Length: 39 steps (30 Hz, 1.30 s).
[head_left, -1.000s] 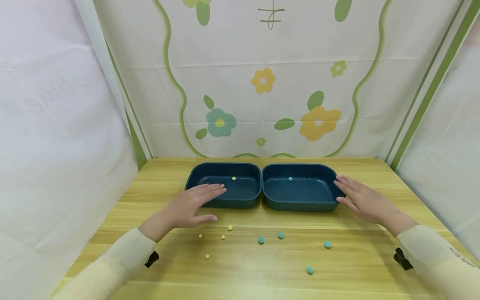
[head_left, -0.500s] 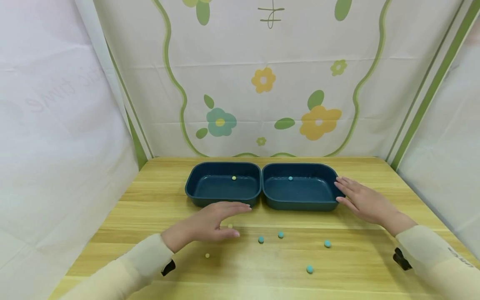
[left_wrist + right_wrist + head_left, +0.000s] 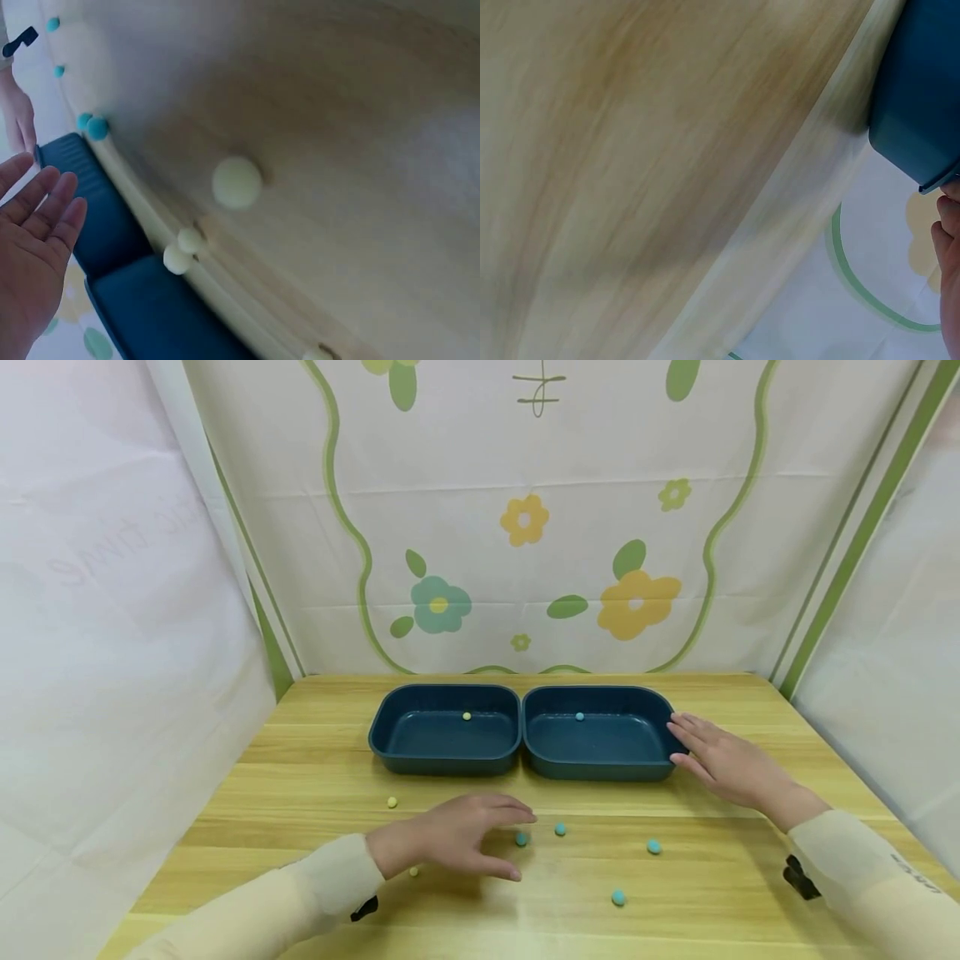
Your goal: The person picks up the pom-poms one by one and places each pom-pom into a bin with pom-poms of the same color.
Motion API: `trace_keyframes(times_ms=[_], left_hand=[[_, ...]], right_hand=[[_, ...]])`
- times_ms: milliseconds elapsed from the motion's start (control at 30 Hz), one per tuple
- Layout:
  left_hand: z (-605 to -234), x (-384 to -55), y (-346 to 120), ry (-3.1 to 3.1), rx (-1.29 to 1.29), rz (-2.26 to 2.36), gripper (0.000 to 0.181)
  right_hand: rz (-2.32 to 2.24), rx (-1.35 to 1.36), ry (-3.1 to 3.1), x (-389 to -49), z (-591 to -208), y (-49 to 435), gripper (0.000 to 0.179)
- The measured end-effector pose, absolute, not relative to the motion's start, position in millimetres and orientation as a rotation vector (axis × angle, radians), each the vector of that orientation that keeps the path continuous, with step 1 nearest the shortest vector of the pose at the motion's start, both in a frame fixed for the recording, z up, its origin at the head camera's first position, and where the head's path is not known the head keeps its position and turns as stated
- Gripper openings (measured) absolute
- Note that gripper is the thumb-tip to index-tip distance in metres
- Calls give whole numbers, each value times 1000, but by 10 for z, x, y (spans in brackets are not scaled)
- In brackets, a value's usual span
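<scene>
My left hand hovers above the table in front of the bins, fingers loosely extended and thumb apart, holding nothing. Just past its fingertips lies a small blue ball, with another blue ball beside it. A pale yellow ball shows by the left wrist, and a second yellow ball lies farther back. The left wrist view shows several yellow balls on the wood. My right hand rests straight fingers on the right end of the right dark blue bin.
The left dark blue bin stands against the right one; it contains one yellow ball. One blue ball is in the right bin. Two more blue balls, one farther right and one nearer, lie on the table. A flowered cloth hangs behind.
My left hand has moved from over the left bin rightward and nearer to me. It uncovers the back yellow ball and hides others. The right hand stays at the bin's end.
</scene>
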<state>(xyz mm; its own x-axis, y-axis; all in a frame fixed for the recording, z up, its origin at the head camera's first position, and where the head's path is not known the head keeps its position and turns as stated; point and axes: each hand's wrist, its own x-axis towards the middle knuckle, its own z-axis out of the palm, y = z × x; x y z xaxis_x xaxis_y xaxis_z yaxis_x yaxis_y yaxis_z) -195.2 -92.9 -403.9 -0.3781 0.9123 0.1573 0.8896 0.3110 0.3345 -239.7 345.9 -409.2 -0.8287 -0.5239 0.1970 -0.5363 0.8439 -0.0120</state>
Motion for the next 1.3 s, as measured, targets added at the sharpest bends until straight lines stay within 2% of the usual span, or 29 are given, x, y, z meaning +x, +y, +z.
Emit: trace_keyframes(times_ms=[267,633,900,1300], left_hand=[[-4119,-1964,-837,2550,1609,461,60],[-4204,-2043,-749,2564,1496,465,35],[-4240,-2068,-704,2525,1438,496,23],[-4224,-2049,-608,2531,1426,449,16]], right_hand=[[89,837,-2803,-2408,-4107,3464,58],[87,835,-2820,-2407,-4117,3476,58],[76,838,-2812,-2397,-4124,3468,58],[78,827,-2825,-2387,-4108,3457,58]])
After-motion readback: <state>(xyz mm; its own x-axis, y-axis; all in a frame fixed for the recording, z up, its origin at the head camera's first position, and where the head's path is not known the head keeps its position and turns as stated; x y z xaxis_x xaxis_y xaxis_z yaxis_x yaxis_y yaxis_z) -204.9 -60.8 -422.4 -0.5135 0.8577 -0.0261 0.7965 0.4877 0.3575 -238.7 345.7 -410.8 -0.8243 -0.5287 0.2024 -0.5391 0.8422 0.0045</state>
